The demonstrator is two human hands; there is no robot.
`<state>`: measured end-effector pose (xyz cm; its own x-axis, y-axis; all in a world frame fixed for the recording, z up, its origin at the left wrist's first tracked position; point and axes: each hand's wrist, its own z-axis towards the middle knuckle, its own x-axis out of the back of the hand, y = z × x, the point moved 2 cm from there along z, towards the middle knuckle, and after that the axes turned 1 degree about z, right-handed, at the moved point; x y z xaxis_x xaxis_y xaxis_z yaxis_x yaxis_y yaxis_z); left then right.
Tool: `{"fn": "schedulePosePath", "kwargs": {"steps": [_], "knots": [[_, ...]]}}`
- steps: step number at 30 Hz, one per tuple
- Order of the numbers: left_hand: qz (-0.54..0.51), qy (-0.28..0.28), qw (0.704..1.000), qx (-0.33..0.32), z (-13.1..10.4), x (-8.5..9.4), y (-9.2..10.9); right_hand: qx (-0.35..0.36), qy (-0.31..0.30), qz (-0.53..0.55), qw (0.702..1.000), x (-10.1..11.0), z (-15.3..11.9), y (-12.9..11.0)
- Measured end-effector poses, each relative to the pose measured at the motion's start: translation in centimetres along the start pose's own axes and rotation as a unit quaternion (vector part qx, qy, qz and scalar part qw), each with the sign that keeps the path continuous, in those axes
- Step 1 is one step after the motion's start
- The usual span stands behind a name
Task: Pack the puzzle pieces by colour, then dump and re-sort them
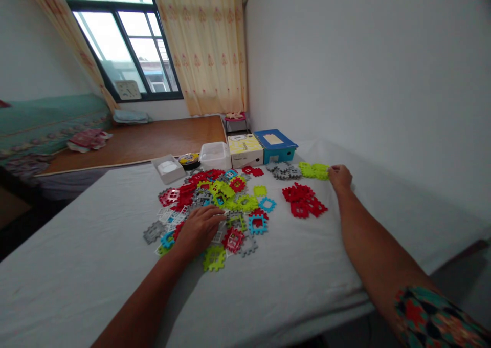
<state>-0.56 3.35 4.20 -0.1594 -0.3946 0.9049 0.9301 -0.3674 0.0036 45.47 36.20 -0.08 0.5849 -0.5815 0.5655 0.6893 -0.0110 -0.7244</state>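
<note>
A mixed pile of flat plastic interlocking tiles (247, 203) in red, yellow-green, blue, grey and white lies on the white cloth. My left hand (201, 226) rests palm down on the near side of this pile, its fingers stretched out; the pieces under it are hidden. Farther right, my right hand (340, 178) pinches the edge of a yellow-green interlocking tile (321, 171) at the end of a small yellow-green group. Beside that group lie grey tiles (284, 171), and nearer to me is a heap of red tiles (303, 200).
Behind the pile stand a white tray (168, 169), a round black-and-yellow container (189, 160), a clear plastic box (215, 156), a yellow-and-white box (245, 150) and a blue box (274, 146). A white wall (368, 82) borders the right side.
</note>
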Motion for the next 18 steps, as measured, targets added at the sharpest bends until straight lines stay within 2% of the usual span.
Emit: {"fn": "schedulePosePath", "kwargs": {"steps": [2, 4, 6, 8, 10, 11, 14, 16, 18], "knots": [[-0.001, 0.002, 1.0, 0.003, 0.0, 0.1, 0.1, 0.01, -0.026, -0.022, 0.999, -0.1, -0.4, -0.2], [-0.007, 0.002, 1.0, 0.008, 0.1, 0.3, 0.3, 0.035, -0.019, -0.035, 0.999, 0.0, -0.8, -1.0], [-0.012, 0.001, 1.0, 0.013, 0.2, 0.4, 0.4, 0.088, 0.0, -0.026, 0.996, 0.1, -1.5, -2.8], [-0.015, 0.001, 1.0, 0.013, 0.3, 0.5, 0.6, 0.168, -0.027, 0.012, 0.985, -0.3, -3.2, -5.7], [-0.013, 0.002, 1.0, 0.011, 0.3, 0.5, 0.6, 0.262, -0.119, 0.058, 0.956, -1.2, -6.3, -9.1], [-0.012, 0.002, 1.0, 0.009, 0.3, 0.5, 0.6, 0.313, -0.17, 0.075, 0.931, -1.8, -8.2, -10.7], [-0.008, -0.001, 1.0, 0.005, 0.2, 0.3, 0.6, 0.469, -0.28, 0.058, 0.835, -3.4, -14.6, -14.5], [-0.005, -0.008, 1.0, 0.004, 0.2, 0.3, 0.6, 0.51, -0.311, -0.001, 0.802, -4.1, -17.8, -15.8], [-0.004, -0.016, 1.0, 0.003, 0.2, 0.3, 0.6, 0.509, -0.32, -0.06, 0.797, -4.5, -19.3, -16.3]]}}
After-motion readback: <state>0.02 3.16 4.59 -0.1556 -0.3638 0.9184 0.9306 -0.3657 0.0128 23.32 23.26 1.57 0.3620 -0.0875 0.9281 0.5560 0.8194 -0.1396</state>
